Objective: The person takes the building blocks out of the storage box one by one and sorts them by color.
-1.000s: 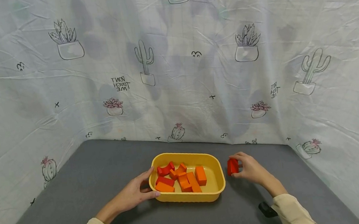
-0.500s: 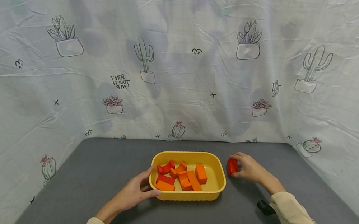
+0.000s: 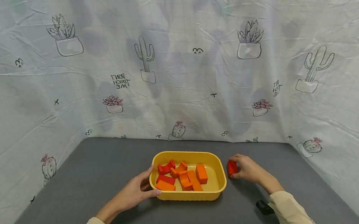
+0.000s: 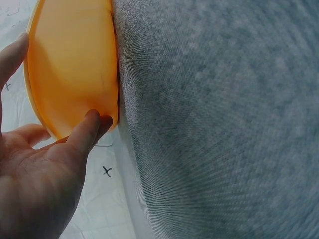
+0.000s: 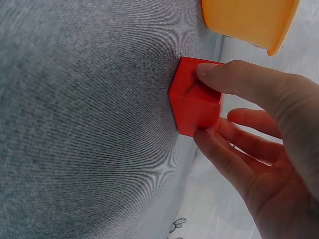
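Observation:
A yellow plastic bin (image 3: 194,196) stands on the grey table, with several red and orange toy blocks lying in it. My left hand (image 3: 132,191) holds the bin's left end, thumb at the front rim and index finger farther back along the side; the left wrist view shows fingertips against the bin's wall (image 4: 75,59). Right of the bin, my right hand (image 3: 248,170) pinches a red block (image 3: 232,169) between thumb and fingers. In the right wrist view that red block (image 5: 192,99) rests on the table surface.
Inside the bin, an orange block (image 3: 201,174) stands apart from the others, with bare floor at the bin's right end. The grey table (image 3: 177,220) extends all around. A cactus-print curtain (image 3: 175,72) hangs behind and beside it.
The head view has shifted very slightly. Both hands, the bin and the red block stay nearly in place, with the right hand's grip on the block kept.

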### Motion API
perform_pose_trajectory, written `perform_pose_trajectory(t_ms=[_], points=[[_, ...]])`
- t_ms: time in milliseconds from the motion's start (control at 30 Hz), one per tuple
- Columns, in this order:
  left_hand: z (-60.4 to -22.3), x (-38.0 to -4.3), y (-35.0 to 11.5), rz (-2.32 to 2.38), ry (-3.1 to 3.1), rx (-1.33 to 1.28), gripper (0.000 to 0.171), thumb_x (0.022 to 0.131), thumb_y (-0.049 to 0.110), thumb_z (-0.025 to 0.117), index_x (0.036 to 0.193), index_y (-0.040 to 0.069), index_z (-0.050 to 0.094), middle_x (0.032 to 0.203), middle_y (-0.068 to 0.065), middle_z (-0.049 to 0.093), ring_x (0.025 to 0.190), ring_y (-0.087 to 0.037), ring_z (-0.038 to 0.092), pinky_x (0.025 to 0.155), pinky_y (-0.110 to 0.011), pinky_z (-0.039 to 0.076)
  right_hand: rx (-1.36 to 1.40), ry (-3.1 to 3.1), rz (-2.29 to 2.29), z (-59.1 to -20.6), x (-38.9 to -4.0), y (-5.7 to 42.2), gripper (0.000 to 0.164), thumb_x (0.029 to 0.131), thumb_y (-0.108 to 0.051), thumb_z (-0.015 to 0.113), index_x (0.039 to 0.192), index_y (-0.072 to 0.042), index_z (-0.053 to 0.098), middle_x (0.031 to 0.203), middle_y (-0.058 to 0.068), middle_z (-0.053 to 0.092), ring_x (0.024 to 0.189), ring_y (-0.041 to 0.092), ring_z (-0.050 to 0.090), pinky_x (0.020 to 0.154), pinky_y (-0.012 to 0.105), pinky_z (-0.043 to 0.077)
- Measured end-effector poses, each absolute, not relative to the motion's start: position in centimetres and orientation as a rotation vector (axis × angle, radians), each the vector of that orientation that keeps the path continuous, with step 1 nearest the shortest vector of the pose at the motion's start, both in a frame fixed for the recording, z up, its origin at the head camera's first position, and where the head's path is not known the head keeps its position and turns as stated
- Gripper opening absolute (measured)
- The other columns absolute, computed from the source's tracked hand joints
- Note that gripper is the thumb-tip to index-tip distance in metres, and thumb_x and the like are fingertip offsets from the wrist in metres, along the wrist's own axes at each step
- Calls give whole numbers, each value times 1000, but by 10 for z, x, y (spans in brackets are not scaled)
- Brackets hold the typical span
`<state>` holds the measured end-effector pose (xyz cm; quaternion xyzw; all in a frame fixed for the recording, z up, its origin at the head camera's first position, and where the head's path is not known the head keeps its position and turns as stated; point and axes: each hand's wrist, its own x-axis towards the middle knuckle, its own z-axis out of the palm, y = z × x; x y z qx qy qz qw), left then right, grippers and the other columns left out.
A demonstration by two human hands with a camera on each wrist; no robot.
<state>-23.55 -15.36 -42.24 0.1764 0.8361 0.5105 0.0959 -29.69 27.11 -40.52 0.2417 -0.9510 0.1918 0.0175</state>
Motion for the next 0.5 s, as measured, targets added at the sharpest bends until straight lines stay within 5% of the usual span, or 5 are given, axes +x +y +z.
perform_pose_trajectory(t_ms=[500], points=[[-421,-234,-153,1553,2401,532,95,89,32,74,157,3,14,158,-23,21,135,-39,42,101,-36,46,761,-3009,557,-401,-297,268,60,78,-7,82,129,11,57,121,21,60,98,28,60,80,40,56]])
